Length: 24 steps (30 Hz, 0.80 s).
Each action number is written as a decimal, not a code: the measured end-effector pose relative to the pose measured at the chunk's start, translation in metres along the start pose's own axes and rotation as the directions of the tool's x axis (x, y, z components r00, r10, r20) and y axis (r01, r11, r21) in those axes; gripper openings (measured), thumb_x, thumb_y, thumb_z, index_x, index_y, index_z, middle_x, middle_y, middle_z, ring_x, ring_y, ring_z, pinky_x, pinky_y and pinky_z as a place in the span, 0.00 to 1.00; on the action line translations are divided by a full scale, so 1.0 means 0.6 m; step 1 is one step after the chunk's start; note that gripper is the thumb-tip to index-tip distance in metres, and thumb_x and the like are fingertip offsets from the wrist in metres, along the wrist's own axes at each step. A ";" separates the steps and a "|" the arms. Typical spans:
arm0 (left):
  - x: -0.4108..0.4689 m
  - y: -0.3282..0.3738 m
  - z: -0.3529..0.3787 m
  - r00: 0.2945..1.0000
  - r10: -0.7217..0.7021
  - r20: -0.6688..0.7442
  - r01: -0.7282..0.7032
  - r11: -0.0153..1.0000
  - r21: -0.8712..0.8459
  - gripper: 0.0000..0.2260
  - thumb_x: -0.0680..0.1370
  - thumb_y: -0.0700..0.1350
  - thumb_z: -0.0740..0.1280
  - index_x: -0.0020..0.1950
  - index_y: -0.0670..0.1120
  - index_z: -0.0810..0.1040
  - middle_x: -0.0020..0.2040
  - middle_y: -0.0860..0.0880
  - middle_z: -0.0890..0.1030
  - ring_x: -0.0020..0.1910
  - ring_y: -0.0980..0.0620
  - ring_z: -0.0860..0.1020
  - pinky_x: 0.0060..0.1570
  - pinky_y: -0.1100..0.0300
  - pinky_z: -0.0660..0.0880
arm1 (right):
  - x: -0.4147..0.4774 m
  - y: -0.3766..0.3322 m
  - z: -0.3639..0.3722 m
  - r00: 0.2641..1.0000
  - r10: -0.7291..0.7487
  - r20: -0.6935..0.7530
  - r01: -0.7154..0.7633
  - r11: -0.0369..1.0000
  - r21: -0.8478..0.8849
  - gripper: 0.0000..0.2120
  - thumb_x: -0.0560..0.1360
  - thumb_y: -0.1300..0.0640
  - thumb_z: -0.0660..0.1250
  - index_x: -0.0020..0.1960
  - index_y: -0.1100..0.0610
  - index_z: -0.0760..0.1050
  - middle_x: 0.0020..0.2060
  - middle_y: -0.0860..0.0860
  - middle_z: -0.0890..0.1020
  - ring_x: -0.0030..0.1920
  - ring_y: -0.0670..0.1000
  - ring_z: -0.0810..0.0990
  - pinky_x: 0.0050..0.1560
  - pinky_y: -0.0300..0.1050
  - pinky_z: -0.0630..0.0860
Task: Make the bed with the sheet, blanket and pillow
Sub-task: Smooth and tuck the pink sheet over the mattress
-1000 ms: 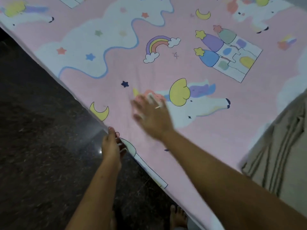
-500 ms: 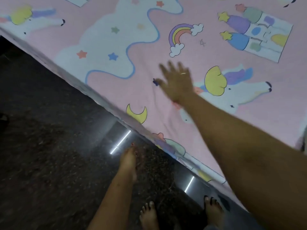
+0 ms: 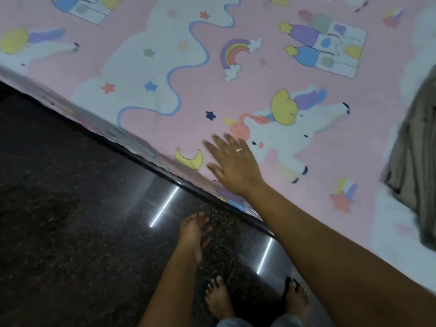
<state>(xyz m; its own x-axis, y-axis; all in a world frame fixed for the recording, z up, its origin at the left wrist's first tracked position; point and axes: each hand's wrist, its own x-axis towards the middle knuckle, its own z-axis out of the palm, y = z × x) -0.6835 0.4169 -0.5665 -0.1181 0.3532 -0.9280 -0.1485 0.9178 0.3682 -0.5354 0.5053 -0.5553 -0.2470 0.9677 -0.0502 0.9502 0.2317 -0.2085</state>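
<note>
Left hand (image 3: 194,232) hangs loose, empty; the flat, spread right hand (image 3: 234,165) may drag the unanchored pink unicorn-print sheet (image 3: 207,95) askew

Pink sheet (image 3: 236,95) printed with unicorns, rainbows, stars and moons, beige striped blanket (image 3: 415,147), dark speckled floor (image 3: 70,220)

The right hand (image 3: 236,166) wears a thin pale ring (image 3: 239,149) on one finger. The nails of the left hand (image 3: 192,232) look reddish, though blurred. Both forearms (image 3: 330,244) are bare. The feet (image 3: 219,300) are bare too, with light toenails (image 3: 219,278), and pale blue trouser hems (image 3: 236,323) show just by them.
</note>
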 end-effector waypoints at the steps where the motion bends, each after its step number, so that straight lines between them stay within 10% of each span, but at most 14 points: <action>1: -0.003 -0.010 0.009 0.999 -0.002 0.034 0.002 1.000 -0.002 0.11 0.80 0.39 0.52 0.42 0.50 0.69 0.30 0.53 0.72 0.26 0.55 0.69 0.28 0.64 0.64 | -0.023 0.002 0.014 1.000 -0.001 -0.009 0.000 0.998 -0.067 0.28 0.78 0.43 0.53 0.76 0.48 0.58 0.76 0.50 0.61 0.75 0.56 0.58 0.73 0.56 0.52; 6: -0.025 -0.064 0.065 0.998 0.002 0.064 -0.008 0.996 0.092 0.12 0.82 0.40 0.54 0.42 0.48 0.72 0.40 0.49 0.77 0.37 0.52 0.75 0.41 0.59 0.72 | -0.135 -0.049 0.061 0.987 -0.150 -0.063 0.153 0.988 0.035 0.23 0.73 0.51 0.62 0.68 0.49 0.72 0.68 0.47 0.74 0.71 0.52 0.68 0.72 0.53 0.55; 10: -0.034 -0.117 0.109 0.995 -0.021 0.099 0.001 0.981 0.193 0.13 0.83 0.41 0.54 0.45 0.44 0.76 0.30 0.49 0.80 0.26 0.54 0.77 0.25 0.65 0.73 | -0.272 -0.026 0.090 0.914 0.405 0.017 -0.312 0.678 0.665 0.21 0.76 0.61 0.57 0.68 0.53 0.72 0.64 0.53 0.77 0.65 0.53 0.73 0.66 0.46 0.67; 12: -0.040 -0.143 0.137 0.990 -0.048 0.130 0.015 0.970 0.244 0.13 0.82 0.42 0.57 0.61 0.38 0.75 0.37 0.47 0.84 0.29 0.56 0.79 0.27 0.67 0.72 | -0.350 0.025 0.098 0.623 0.782 0.017 -0.499 0.381 0.778 0.16 0.73 0.60 0.60 0.57 0.56 0.80 0.53 0.54 0.82 0.55 0.53 0.78 0.58 0.41 0.71; 15: -0.045 -0.182 0.184 0.978 -0.105 0.181 0.043 0.948 0.316 0.17 0.82 0.44 0.57 0.70 0.45 0.69 0.67 0.45 0.75 0.61 0.45 0.76 0.52 0.57 0.70 | -0.467 0.109 0.099 0.185 0.977 0.110 -0.505 -0.002 0.863 0.13 0.71 0.69 0.61 0.42 0.59 0.83 0.41 0.52 0.83 0.45 0.53 0.80 0.49 0.40 0.73; 19: -0.072 -0.227 0.259 0.957 -0.128 0.261 0.001 0.900 0.436 0.16 0.83 0.44 0.55 0.70 0.47 0.67 0.69 0.47 0.72 0.65 0.45 0.72 0.60 0.52 0.67 | -0.619 0.214 0.102 -0.220 0.946 0.239 -0.426 -0.314 0.849 0.11 0.72 0.69 0.59 0.41 0.59 0.79 0.40 0.56 0.79 0.44 0.55 0.76 0.48 0.49 0.73; 24: -0.097 -0.287 0.330 0.945 -0.155 0.288 -0.031 0.833 0.552 0.10 0.82 0.44 0.57 0.62 0.51 0.70 0.66 0.48 0.73 0.57 0.48 0.74 0.56 0.52 0.69 | -0.787 0.304 0.067 -0.711 0.680 0.180 -0.232 -0.468 0.852 0.23 0.74 0.71 0.64 0.68 0.67 0.65 0.66 0.63 0.70 0.63 0.61 0.72 0.56 0.43 0.69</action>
<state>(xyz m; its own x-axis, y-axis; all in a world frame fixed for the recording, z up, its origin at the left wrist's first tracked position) -0.4566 0.2743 -0.5872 0.1942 0.2438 -0.9502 0.4217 0.8538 0.3052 -0.2531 0.0866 -0.6089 0.7874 -0.5482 -0.2819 -0.5498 -0.4178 -0.7233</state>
